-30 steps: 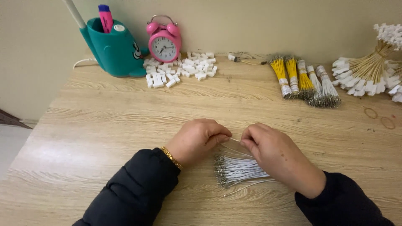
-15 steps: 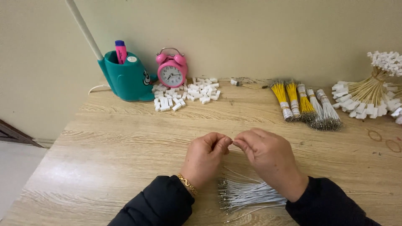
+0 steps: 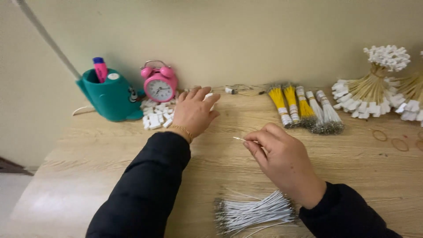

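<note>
On a pale wood-grain table point(image 3: 88, 176), the left hand point(image 3: 194, 112) is lying spread and released over a heap of small white plastic connectors point(image 3: 155, 115) at about 11 o'clock. The right hand point(image 3: 282, 158) is pinching one thin white wire point(image 3: 240, 139) near the centre, its metal tip pointing to 9 o'clock. A loose bundle of white wires point(image 3: 253, 212) is lying at 6 o'clock. A glossy teal pen holder point(image 3: 108, 98) is holding a pink marker point(image 3: 100, 69), beside a round pink alarm clock point(image 3: 159, 84). Taped yellow and white wire bundles point(image 3: 304, 109) are lying at 1 o'clock.
</note>
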